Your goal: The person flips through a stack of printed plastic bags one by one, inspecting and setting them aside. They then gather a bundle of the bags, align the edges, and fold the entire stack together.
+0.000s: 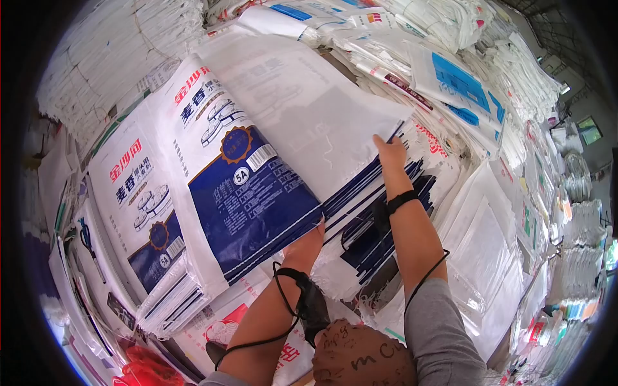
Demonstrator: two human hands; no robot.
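A stack of printed woven sacks, white with a dark blue band, fills the middle. My left hand (pixel 306 247) is at the near edge of a folded bundle of blue-banded sacks (pixel 248 186); its fingertips are hidden beneath the bundle. My right hand (pixel 391 154) pinches the right corner of a white sack (pixel 309 109) lying over the stack. Below that corner, several dark blue sack edges (pixel 367 193) fan out. Another pile of matching sacks (pixel 138 199) lies to the left.
Tall stacks of white sacks (pixel 122 51) rise at the back left. Sacks with bright blue print (pixel 457 80) lie at the back right, and plain white ones (pixel 479 238) at the right. Red plastic (pixel 148 368) sits at the lower left.
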